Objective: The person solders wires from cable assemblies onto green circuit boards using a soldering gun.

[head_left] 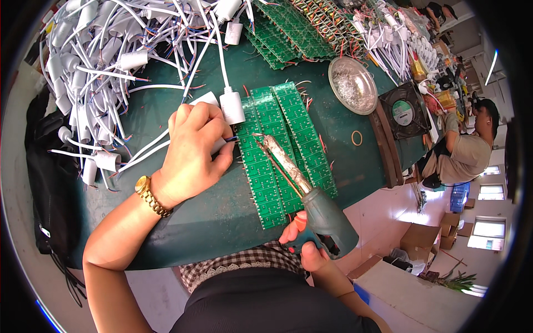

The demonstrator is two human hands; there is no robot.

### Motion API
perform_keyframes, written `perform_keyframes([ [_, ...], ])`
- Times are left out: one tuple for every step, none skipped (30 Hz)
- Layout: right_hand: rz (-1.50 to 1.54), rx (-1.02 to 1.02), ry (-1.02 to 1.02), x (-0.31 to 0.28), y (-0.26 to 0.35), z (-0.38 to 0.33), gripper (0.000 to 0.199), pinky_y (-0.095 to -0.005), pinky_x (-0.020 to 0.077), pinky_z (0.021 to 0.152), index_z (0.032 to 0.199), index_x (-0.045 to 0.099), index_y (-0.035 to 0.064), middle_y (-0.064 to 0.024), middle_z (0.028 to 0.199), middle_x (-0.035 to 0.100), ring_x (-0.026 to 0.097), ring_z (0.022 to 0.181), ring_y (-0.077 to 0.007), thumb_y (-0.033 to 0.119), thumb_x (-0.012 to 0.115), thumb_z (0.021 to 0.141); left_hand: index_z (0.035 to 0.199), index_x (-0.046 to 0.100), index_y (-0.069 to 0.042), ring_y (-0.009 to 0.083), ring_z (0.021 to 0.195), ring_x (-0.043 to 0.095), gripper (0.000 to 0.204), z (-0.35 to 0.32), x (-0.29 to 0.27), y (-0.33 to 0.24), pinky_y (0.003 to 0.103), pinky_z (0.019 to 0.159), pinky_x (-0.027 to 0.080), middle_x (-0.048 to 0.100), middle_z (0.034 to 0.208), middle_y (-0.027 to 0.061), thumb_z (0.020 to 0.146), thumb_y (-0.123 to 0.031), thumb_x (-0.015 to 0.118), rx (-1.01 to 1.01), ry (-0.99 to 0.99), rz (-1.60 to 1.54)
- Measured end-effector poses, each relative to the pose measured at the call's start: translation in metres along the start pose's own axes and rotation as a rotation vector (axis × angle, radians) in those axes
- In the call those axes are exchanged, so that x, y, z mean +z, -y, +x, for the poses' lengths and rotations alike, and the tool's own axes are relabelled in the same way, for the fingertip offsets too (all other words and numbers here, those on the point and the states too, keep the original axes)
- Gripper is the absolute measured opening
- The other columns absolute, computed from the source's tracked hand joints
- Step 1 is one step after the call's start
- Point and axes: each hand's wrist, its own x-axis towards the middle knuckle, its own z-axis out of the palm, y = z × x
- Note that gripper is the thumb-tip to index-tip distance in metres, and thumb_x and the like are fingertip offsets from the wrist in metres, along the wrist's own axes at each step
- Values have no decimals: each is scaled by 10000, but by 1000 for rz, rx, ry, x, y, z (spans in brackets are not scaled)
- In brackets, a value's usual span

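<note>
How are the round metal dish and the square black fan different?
The metal dish is round, silvery and shiny; the fan is square and black with a green middle. The dish lies flat on the green table; the fan stands tilted at the table's right edge. The dish is an open bowl with silvery bits inside; the fan has blades inside its frame. Both sit to the right of the green circuit boards, away from both hands.

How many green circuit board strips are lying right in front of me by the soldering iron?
3 green circuit board strips lie side by side under the soldering iron, right of the left hand. More boards are stacked at the table's far edge.
</note>
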Motion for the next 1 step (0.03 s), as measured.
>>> perform_keyframes([
  [-82, -17, 18, -2, -1, -1, 714, -389, 531, 721, 1336, 412, 87, -100, 903, 548, 595, 797, -221, 533, 686, 851, 883, 618, -87, 276, 897, 455, 261, 0, 0, 1, 406, 849, 366, 513, 977, 70, 655, -21, 727, -2, 7, -4],
])
